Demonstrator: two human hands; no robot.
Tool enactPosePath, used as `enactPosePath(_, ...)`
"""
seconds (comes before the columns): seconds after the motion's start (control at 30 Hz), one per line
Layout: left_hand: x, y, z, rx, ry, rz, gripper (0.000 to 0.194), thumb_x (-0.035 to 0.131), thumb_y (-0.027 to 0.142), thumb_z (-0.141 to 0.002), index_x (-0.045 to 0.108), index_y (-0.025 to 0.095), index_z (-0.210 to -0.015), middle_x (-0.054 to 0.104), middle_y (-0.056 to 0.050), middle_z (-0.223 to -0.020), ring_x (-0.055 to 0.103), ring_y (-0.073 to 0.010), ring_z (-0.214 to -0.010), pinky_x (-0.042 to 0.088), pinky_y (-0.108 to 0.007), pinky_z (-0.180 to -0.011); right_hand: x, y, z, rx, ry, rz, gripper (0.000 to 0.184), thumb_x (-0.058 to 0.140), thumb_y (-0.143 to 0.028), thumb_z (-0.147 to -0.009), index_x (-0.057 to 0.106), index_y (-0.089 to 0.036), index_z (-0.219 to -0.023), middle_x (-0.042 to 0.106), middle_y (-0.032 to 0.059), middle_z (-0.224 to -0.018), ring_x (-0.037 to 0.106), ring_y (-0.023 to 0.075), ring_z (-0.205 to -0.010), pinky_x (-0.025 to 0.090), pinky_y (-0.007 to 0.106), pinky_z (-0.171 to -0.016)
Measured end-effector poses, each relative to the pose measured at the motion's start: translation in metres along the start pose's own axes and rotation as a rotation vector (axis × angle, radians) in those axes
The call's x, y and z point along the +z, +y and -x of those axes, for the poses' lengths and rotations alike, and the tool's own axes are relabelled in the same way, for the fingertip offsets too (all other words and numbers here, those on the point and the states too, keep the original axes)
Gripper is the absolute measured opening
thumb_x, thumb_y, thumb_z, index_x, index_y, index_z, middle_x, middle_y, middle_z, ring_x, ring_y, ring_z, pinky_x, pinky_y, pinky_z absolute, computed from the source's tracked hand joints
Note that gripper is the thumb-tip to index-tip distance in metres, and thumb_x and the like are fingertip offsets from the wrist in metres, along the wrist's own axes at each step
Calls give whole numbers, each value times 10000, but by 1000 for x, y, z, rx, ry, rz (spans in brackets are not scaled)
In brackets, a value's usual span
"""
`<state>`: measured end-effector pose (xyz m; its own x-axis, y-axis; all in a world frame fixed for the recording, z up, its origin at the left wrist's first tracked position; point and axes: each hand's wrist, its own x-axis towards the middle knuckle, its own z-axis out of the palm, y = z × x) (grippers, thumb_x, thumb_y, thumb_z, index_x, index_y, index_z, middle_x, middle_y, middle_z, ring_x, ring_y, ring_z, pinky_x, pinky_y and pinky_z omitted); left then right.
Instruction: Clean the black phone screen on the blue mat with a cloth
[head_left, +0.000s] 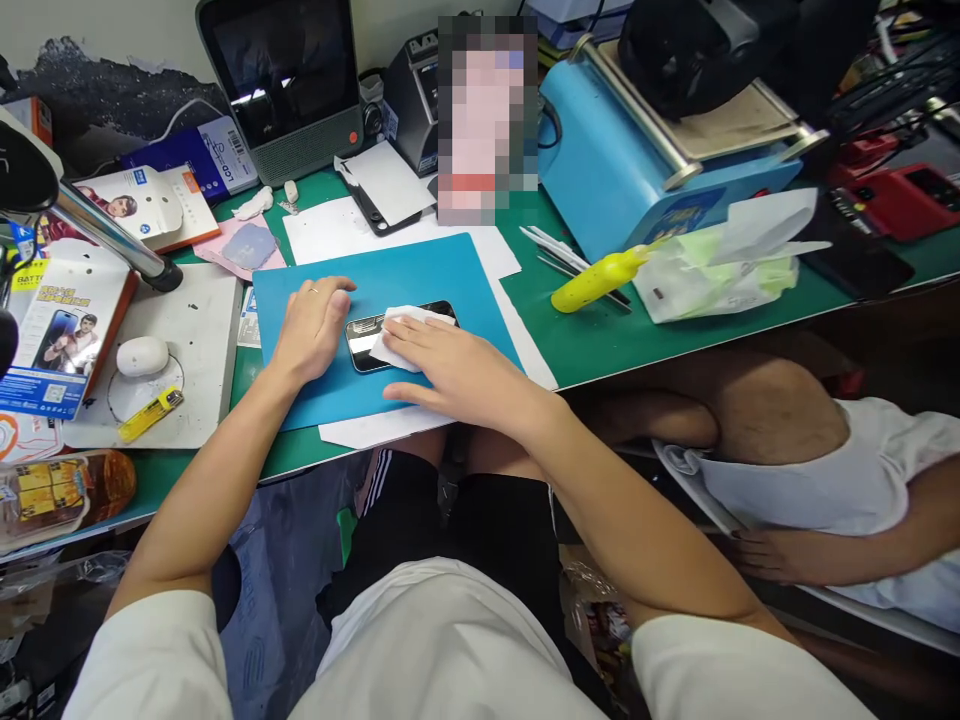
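Observation:
A black phone lies face up on a blue mat on the green desk. My right hand rests flat on a white cloth pressed against the phone's screen, fingers stretched out. My left hand sits at the phone's left end with its fingers curled down on the mat, steadying the phone's edge. A ring shows on one left finger.
A yellow tool and a crumpled plastic bag lie to the right by a blue machine. A tablet stands at the back. Boxes, a white earbud case and a yellow lighter fill the left. Another person's leg is at right.

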<state>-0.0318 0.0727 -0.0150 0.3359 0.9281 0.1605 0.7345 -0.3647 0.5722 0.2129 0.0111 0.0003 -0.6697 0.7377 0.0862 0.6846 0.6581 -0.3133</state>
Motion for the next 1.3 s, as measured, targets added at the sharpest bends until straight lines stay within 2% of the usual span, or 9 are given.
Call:
enactPosePath(0.13,1,1,2,1,-19,-15,1140,-133,894,-942,699,223,-1338,773,-140,-1173,654,-331,-1200,449,-525,-1095,5,-6,5,-20,18,34,683,569,-547,-1106,579,-67,-1592,570,221,-1665,537,369,-1575,467,586,-1292)
enactPosePath(0.3,0,-1,3,8,-8,19,1145,-143,871,-963,684,192,-1372,772,-134,-1157,654,-315,-1180,453,-518,-1098,-1,-14,-29,-50,-47,51,664,597,-536,-1102,629,-32,-1534,638,232,-1599,583,362,-1536,440,553,-1310)
enactPosePath(0.37,0,-2,3,-5,5,28,1137,-145,860,-971,682,194,-1376,776,-130,-1136,655,-309,-1164,453,-512,-1091,-3,-17,-35,-56,-62,48,673,620,-521,-1094,619,-14,-1538,631,236,-1605,579,361,-1540,438,545,-1313)
enactPosePath(0.57,3,0,3,-7,8,22,1144,-156,864,-959,698,218,-1362,778,-127,-1162,658,-310,-1175,447,-506,-1091,2,-18,-15,-101,-9,68,637,607,-470,-1105,610,-5,-1541,604,251,-1624,573,361,-1546,445,561,-1299)
enactPosePath(0.8,1,0,3,-20,14,31,1153,-156,853,-965,702,193,-1361,785,-148,-1166,667,-317,-1181,457,-518,-1099,7,-24,-34,-104,-57,74,692,602,-538,-1096,598,-25,-1561,590,254,-1638,563,363,-1555,411,571,-1313)
enactPosePath(1.0,3,-1,3,-20,8,18,1124,-170,833,-975,695,230,-1364,782,-123,-1164,668,-304,-1193,464,-500,-1098,9,-20,-6,-127,-1,78,657,574,-488,-1115,567,-28,-1583,559,229,-1672,540,355,-1574,433,559,-1299)
enactPosePath(1.2,3,-2,3,-20,34,47,1106,-143,839,-982,705,227,-1345,783,-127,-1121,663,-310,-1136,467,-512,-1077,5,-22,-38,-82,-82,18,694,625,-529,-1084,582,-41,-1576,588,231,-1651,550,364,-1563,399,580,-1321)
enactPosePath(1.3,3,-2,3,-29,51,70,1099,-130,837,-988,709,220,-1340,785,-129,-1095,660,-312,-1118,465,-521,-1073,6,-23,-32,-85,-96,21,713,625,-517,-1086,545,-36,-1607,524,236,-1699,504,365,-1600,385,578,-1331)
